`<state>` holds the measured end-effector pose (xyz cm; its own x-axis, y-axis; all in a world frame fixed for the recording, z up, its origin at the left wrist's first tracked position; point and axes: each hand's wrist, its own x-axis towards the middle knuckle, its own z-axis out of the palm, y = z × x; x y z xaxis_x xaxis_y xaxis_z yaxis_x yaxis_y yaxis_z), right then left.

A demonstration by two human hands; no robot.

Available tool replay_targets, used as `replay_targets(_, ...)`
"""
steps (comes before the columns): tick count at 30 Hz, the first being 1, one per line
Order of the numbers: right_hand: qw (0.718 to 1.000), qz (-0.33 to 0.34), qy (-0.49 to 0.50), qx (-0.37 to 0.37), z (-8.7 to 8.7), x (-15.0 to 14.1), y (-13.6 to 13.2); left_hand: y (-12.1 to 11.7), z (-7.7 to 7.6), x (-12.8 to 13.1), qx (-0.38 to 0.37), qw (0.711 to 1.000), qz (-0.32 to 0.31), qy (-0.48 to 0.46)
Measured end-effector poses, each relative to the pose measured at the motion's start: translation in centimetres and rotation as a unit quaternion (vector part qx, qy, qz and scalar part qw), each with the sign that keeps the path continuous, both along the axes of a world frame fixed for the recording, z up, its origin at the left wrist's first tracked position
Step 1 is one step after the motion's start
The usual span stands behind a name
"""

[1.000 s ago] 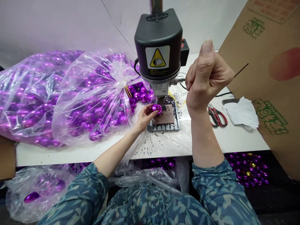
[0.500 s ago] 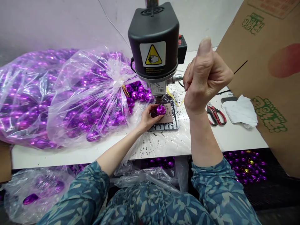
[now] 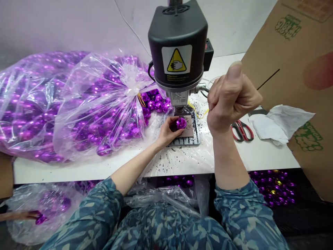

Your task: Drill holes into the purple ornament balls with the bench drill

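A shiny purple faceted ball [image 3: 181, 123] rests on a small brown board [image 3: 189, 129], under the chuck of a black drill press [image 3: 178, 31]. My left hand [image 3: 167, 133] pinches it from the left between thumb and fingers. Beneath the board lies the slotted metal base [image 3: 195, 140], sprinkled with dark shavings. To the right of the motor housing, my right hand [image 3: 232, 99] is closed in a fist around the press's lever [image 3: 201, 88], thumb on top. Most of the lever's grip is hidden inside that fist.
Large clear bags [image 3: 85, 107] of purple balls fill the table's left. Red-and-black scissors [image 3: 241, 131] and white paper [image 3: 270, 128] lie right, before a cardboard box [image 3: 275, 62]. At lower left, another person's hand [image 3: 27, 215] holds a purple ball [image 3: 41, 218]. More balls [image 3: 275, 187] sit below right.
My right fist is lower against the press. The ball now shows a dark spot on top, clear of the bit. Another person's hand has entered at lower left; the white paper has spread rightward.
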<state>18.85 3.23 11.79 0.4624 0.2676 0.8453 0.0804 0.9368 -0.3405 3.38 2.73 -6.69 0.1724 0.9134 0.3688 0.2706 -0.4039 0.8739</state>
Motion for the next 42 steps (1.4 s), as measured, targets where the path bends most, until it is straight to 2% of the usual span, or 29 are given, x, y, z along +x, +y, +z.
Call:
replay_targets(5, 0.999, -0.006, -0.003, 0.032, -1.1, 0.1, 0.0, 0.1, -0.5, 0.2, -0.004, 1.0, -0.007, -0.02)
replay_targets(9, 0.999, -0.02, -0.022, 0.042, -2.3, 0.3, -0.1, 0.0, -0.4, 0.2, -0.006, 1.0, -0.006, -0.016)
replay_targets(13, 0.995, -0.035, -0.036, 0.084, -3.3, 0.5, 0.3, -0.1, -0.2, 0.2, -0.01, 1.0, -0.01, -0.025)
replay_targets(20, 0.988, -0.044, -0.041, 0.141, -4.2, 0.5, 0.9, 0.0, -0.3, 0.3, -0.006, 1.0, 0.002, -0.013)
replay_targets(23, 0.988, -0.036, -0.049, 0.141, -4.4, 0.6, 0.5, -0.1, -0.1, 0.3, 0.0, 1.0, 0.007, -0.009)
replay_targets(26, 0.993, -0.026, -0.041, 0.104, -3.1, 0.4, 0.2, -0.2, 0.4, 0.4, 0.004, 1.0, 0.014, 0.004)
replay_targets(30, 1.0, -0.011, -0.017, 0.016, 0.8, -0.1, 0.3, -1.0, 1.3, 0.6, -0.004, 0.999, 0.04, 0.018)
replay_targets(32, 0.999, -0.011, -0.018, -0.046, 2.4, -0.3, 0.4, -2.1, 2.1, 0.4, -0.01, 0.997, 0.067, 0.031)
replay_targets(34, 0.994, -0.025, -0.027, -0.099, 3.3, -0.3, 0.5, -4.0, 3.4, -0.1, -0.017, 0.994, 0.082, 0.071)
replay_targets(36, 0.991, -0.038, -0.039, -0.122, 3.6, -0.2, 0.6, -6.6, 5.1, -1.0, -0.03, 0.989, 0.04, 0.137)
replay_targets(38, 0.99, -0.04, -0.055, -0.123, 3.6, -0.1, 0.7, -9.7, 7.0, -2.3, -0.057, 0.97, -0.083, 0.222)
replay_targets(40, 0.991, -0.032, -0.063, -0.115, 3.5, 0.0, 0.8, -12.6, 8.6, -3.6, -0.091, 0.914, -0.241, 0.312)
replay_targets(42, 0.992, -0.026, -0.057, -0.109, 3.5, 0.0, 1.0, -14.6, 9.6, -4.7, -0.108, 0.853, -0.355, 0.367)
